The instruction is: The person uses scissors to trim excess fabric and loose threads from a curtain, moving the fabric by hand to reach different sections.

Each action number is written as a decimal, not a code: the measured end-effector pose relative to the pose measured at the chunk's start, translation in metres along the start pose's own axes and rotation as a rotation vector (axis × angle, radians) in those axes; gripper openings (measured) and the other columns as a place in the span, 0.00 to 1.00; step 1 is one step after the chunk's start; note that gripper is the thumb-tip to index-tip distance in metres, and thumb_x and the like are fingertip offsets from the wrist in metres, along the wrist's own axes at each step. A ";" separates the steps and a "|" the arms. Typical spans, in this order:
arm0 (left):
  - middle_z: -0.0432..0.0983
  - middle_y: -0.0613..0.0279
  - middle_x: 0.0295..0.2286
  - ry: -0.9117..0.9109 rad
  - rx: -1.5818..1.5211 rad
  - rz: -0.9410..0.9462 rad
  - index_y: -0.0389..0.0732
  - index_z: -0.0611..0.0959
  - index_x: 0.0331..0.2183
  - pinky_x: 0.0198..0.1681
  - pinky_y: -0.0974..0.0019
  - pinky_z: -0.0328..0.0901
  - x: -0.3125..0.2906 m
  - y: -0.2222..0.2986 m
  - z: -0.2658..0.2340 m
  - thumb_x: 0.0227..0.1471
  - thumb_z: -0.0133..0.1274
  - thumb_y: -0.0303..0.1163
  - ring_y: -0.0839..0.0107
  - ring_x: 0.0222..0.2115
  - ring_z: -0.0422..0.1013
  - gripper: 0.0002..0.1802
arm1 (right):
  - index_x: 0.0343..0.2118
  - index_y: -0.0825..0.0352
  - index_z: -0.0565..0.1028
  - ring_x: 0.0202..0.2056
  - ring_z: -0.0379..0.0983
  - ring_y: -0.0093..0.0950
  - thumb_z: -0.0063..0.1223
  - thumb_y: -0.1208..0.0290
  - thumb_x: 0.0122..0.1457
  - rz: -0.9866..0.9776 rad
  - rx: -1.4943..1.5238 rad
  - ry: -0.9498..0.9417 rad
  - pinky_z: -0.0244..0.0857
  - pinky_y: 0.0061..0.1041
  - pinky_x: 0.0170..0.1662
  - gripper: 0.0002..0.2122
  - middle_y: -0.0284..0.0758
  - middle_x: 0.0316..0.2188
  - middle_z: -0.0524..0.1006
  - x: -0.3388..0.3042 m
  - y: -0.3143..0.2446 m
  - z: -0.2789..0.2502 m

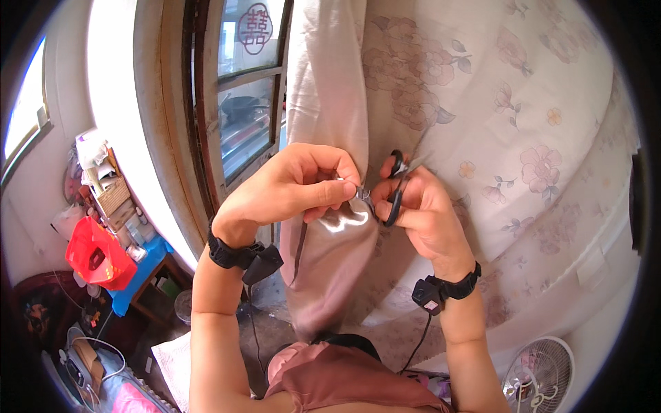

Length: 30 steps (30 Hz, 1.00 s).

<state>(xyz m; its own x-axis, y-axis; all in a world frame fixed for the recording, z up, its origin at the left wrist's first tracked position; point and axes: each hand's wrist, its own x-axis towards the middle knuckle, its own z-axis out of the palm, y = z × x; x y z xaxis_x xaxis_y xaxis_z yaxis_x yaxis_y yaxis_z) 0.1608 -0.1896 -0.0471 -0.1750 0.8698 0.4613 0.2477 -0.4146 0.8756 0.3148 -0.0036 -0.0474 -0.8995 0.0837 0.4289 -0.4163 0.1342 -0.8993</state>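
My left hand [296,184] has its thumb and forefinger pinched together on the gathered edge of a shiny pinkish satin curtain [334,258]. My right hand [427,215] is closed around a pair of black-handled scissors [394,208], their blades pointing up and to the right, away from the pinched cloth. The right fingertips are close to the same gathered spot, where a small clear or silvery bit shows; its kind cannot be made out. Behind the right hand hangs a pale curtain with a flower print [496,89]. Both wrists wear black straps with small boxes and cables.
A wooden glazed door [246,103] stands beyond my left hand. Farther left, a red plastic bag [100,255] sits on a blue-covered table [141,279] among boxes and bottles. A white fan [538,375] stands at the lower right.
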 end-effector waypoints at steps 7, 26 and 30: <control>0.69 0.70 0.21 0.012 -0.195 -0.014 0.35 0.78 0.29 0.16 0.78 0.55 -0.005 -0.004 -0.014 0.56 0.54 0.27 0.83 0.16 0.62 0.06 | 0.44 0.68 0.67 0.38 0.79 0.30 0.53 0.65 0.63 0.123 -0.007 -0.055 0.73 0.25 0.38 0.14 0.41 0.38 0.78 -0.014 -0.011 -0.001; 0.64 0.71 0.22 -0.061 -0.368 0.131 0.32 0.77 0.28 0.17 0.80 0.61 -0.014 -0.021 -0.030 0.52 0.49 0.24 0.86 0.18 0.60 0.05 | 0.37 0.71 0.73 0.39 0.66 0.23 0.45 0.38 0.61 0.385 0.294 -0.716 0.58 0.23 0.46 0.31 0.33 0.35 0.72 -0.044 0.000 0.030; 0.64 0.71 0.21 -0.053 -0.364 0.147 0.32 0.77 0.28 0.17 0.80 0.60 -0.016 -0.020 -0.028 0.52 0.48 0.24 0.87 0.18 0.60 0.05 | 0.37 0.70 0.73 0.39 0.66 0.23 0.45 0.36 0.61 0.412 0.273 -0.745 0.58 0.23 0.45 0.32 0.33 0.35 0.73 -0.044 0.000 0.028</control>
<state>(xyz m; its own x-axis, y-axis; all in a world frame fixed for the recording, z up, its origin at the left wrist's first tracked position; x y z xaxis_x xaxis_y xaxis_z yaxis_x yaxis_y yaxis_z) 0.1320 -0.2023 -0.0678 -0.1115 0.8026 0.5859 -0.0891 -0.5953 0.7985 0.3507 -0.0348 -0.0690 -0.7980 -0.6024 -0.0143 0.0276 -0.0128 -0.9995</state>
